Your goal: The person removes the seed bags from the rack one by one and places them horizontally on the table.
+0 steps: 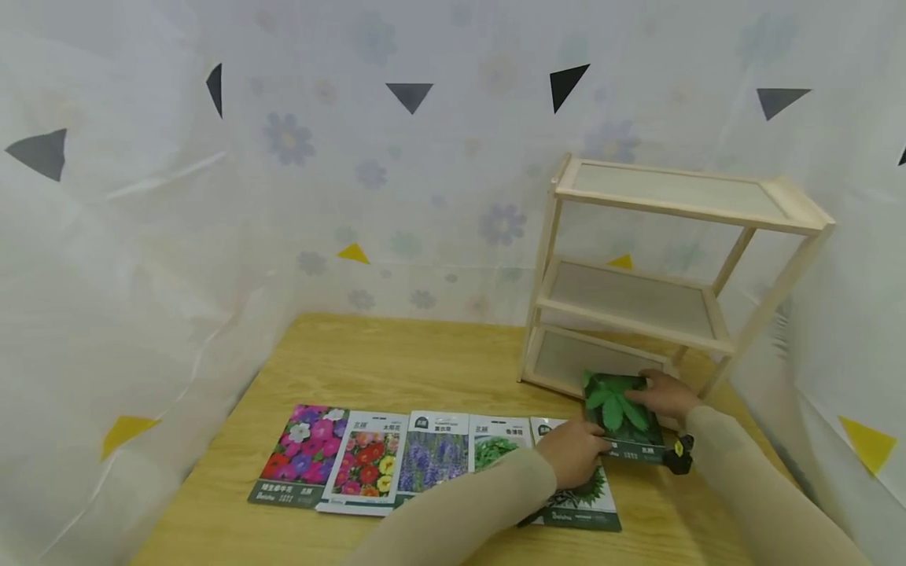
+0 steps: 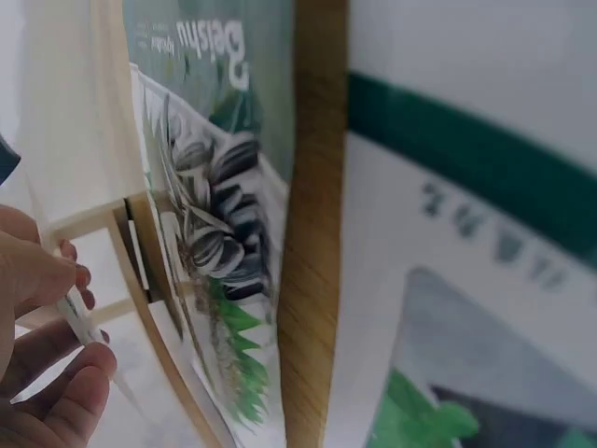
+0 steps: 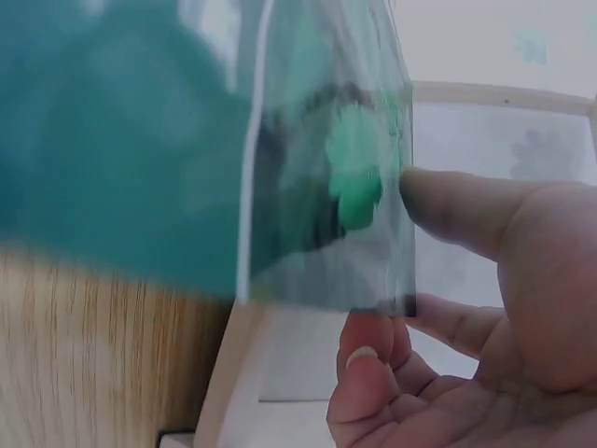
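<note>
Between both hands is a dark green seed packet with a big leaf picture, raised above the table and tilted. My left hand pinches its near left edge; thumb and fingertips meet on that thin edge in the left wrist view. My right hand pinches the opposite edge, thumb on one face and fingers behind, as the right wrist view shows. Under my left hand lies a packet with striped seeds, partly covered by the hand. Beside it is a mint-like leaf packet, partly hidden by my left forearm.
Left along the row lie a purple-flower packet, a red-and-yellow flower packet and a pink-flower packet. A wooden three-tier shelf stands at the back right of the wooden table, just behind the raised packet.
</note>
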Demonstrator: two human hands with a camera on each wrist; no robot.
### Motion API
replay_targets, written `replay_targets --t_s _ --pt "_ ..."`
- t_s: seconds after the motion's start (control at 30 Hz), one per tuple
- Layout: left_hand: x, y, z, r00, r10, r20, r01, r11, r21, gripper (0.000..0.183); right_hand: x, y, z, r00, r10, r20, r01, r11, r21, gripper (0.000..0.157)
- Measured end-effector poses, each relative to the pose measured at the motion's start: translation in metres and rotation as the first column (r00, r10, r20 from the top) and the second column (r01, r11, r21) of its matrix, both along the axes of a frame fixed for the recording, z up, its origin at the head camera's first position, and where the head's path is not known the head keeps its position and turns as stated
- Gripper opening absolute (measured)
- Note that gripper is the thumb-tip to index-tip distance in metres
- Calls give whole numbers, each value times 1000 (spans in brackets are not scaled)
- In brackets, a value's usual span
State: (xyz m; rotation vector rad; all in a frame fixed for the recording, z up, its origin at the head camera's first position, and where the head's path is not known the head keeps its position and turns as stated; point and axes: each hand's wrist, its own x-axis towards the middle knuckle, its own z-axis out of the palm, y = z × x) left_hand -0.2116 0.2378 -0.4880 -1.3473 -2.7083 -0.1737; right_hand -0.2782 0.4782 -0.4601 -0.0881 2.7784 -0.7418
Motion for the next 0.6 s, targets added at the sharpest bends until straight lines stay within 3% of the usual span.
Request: replay_targets --t_s 0.33,0.6 --pt "14 -9 12 994 -103 -30 101 992 -70 29 21 -13 16 982 119 -149 -107 991 81 79" --pt "27 -11 18 983 -159 -91 148 982 -122 30 40 -12 21 977 128 -173 -125 992 26 83"
